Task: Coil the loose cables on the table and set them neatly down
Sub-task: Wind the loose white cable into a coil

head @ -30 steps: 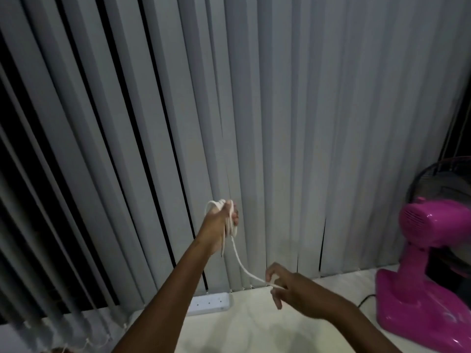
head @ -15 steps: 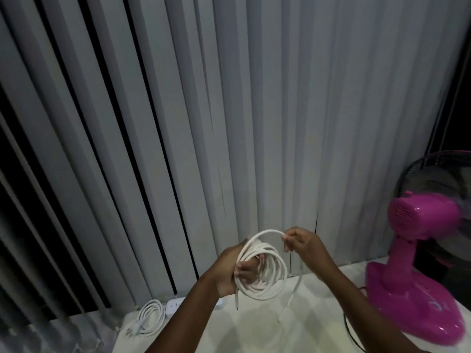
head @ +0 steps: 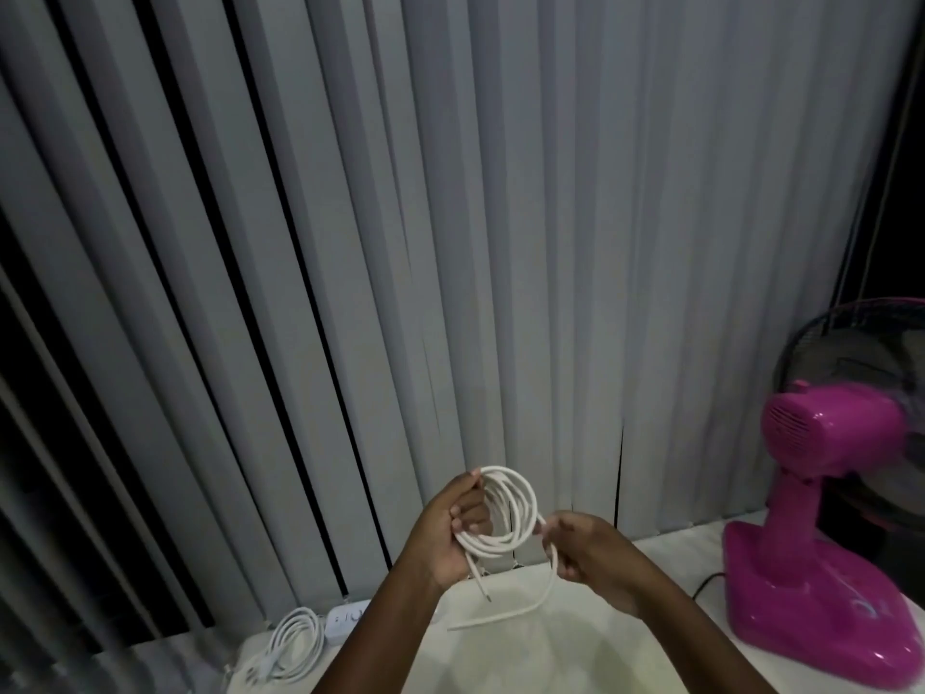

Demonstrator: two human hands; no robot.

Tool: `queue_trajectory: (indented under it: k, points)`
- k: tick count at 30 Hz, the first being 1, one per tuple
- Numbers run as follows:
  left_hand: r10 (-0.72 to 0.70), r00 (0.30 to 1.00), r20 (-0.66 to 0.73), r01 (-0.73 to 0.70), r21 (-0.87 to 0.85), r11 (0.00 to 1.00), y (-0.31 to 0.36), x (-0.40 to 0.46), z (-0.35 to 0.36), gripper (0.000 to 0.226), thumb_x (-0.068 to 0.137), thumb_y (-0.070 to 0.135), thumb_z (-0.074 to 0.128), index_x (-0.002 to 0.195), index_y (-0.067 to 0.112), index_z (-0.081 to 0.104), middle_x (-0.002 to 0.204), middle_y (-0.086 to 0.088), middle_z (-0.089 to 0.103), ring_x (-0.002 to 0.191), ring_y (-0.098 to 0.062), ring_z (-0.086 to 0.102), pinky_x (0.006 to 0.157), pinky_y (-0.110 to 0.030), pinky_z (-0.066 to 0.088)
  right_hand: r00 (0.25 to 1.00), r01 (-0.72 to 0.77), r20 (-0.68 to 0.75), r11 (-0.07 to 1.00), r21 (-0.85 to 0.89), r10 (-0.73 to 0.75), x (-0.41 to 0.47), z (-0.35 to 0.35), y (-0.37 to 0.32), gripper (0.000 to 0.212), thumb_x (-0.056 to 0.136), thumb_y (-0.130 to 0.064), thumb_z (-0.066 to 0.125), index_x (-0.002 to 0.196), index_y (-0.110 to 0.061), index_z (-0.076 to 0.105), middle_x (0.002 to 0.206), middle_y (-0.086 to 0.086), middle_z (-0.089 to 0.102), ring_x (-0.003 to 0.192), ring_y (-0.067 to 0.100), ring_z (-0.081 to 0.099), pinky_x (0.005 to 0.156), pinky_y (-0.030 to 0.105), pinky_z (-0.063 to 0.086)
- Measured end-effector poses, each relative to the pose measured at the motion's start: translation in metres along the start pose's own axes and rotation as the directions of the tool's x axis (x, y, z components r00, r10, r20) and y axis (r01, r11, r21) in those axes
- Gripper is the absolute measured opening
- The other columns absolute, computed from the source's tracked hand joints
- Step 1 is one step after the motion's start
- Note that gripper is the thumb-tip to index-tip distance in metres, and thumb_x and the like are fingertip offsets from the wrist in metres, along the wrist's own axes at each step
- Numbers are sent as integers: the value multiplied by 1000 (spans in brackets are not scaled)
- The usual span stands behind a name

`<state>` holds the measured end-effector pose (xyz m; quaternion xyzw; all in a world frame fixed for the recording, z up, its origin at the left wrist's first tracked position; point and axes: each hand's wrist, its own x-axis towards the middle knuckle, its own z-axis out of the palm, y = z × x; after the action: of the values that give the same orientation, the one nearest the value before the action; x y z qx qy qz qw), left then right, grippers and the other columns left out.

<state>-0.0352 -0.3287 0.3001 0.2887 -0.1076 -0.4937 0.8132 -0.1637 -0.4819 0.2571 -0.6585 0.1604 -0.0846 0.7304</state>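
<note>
- White, round-sectioned cable (head: 505, 518) is wound into several loops stacked as one ring, held up in the air above the table (head: 575, 653), in front of the blinds (head: 450, 242).
- Left hand (head: 450, 533) is closed around the left side of the ring, thumb on top, fingers curled through the loops.
- Right hand (head: 585, 548) pinches the loose run just right of the ring; from there the tail (head: 520, 611) drops and curves left, its end hanging just over the tabletop. A second short end sticks down below the left hand.
- Pale tabletop lies bare beneath and near both forearms; its far edge meets the blinds.
- Pink fan (head: 831, 523) stands at the right, well apart from the hands, with a dark cord at its base.
- Far left on the table lies one coiled white cable (head: 295, 643), just beside a white power strip (head: 345, 618).
- Count: two cables, one fan, one power strip, two hands.
</note>
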Motion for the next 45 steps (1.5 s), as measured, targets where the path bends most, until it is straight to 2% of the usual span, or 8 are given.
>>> queue_trajectory:
  k: [5,10,14,18,28,31,41,45]
  points:
    - [36,996,-84,-33,37,999,-7,2,-8,18,84,18,62,71,6,58,37,5,33,28,-5,31,33,-17,31,991,131,-20,988,-84,-133,-7,3,7,16,90,-8,53,92,-19,65,68,5,60,53,15,50,52,26,42]
    - [83,992,-96,-82,14,997,9,4,-5,20,86,19,60,69,8,59,38,6,34,29,-4,32,35,-16,30,966,222,220,877,-427,-137,-30,2,11,40,76,5,53,107,-18,65,100,1,68,93,8,66,76,23,53]
    - [82,989,-127,-79,27,996,12,8,-10,21,87,24,61,73,9,57,41,6,34,31,-4,34,35,-18,35,915,387,263,484,-785,-306,-28,10,9,20,79,-29,72,95,-31,60,95,-16,57,83,-6,56,74,14,49]
    - [161,966,-201,-121,199,973,12,10,-12,24,82,31,67,73,10,62,46,5,39,37,-6,38,41,-21,40,907,362,202,439,-823,-368,-30,12,0,25,80,-62,57,82,-36,59,91,-12,60,82,0,59,75,25,51]
    - [126,965,-228,63,671,738,-27,-5,0,46,92,42,59,110,0,62,86,-22,65,72,-29,63,61,-30,51,912,402,151,760,-511,-381,-22,49,-46,19,92,-28,56,83,-17,69,72,5,71,61,11,66,59,20,51]
    - [13,987,-157,103,706,700,-33,-15,6,38,96,42,50,86,7,64,68,-10,61,57,-18,56,51,-23,47,908,387,38,803,-453,-416,-11,37,-59,12,89,-24,62,78,-19,66,71,-3,69,67,6,66,64,16,49]
    - [-263,965,21,221,481,849,-28,-16,7,54,94,57,39,75,12,60,49,1,38,39,-8,35,42,-19,31,936,250,-258,968,4,-240,21,12,-38,17,92,-25,59,80,-17,69,65,0,67,52,6,50,51,18,39]
    - [-396,905,157,352,247,903,-29,-16,11,52,95,53,35,85,6,54,39,2,37,30,-6,32,35,-17,23,984,136,-148,959,247,-101,25,12,-21,22,83,-29,67,87,-7,63,65,7,61,56,15,55,54,24,48]
